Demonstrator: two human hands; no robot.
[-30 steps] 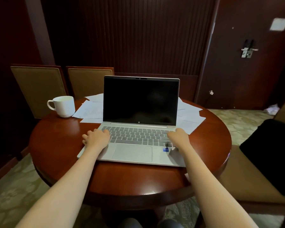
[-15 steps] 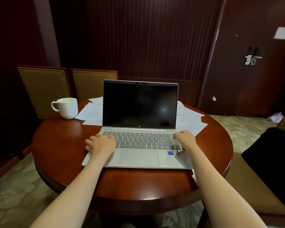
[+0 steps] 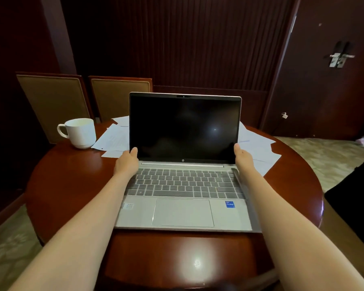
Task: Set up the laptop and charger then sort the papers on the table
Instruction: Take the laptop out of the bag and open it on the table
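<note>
The laptop (image 3: 183, 213) is set open in the middle of the table (image 3: 72, 181), its dark screen (image 3: 183, 127) pinched at both sides by the left hand (image 3: 126, 162) and right hand (image 3: 243, 157), but no charger is seen and the far papers (image 3: 114, 139) are unsorted.

Silver laptop (image 3: 183, 185) open, screen dark, white papers (image 3: 259, 148) scattered behind it

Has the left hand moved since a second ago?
Yes. On the laptop, the left hand went from the keyboard's left edge away from the person to the screen's lower left corner, nearer the mug.
</note>
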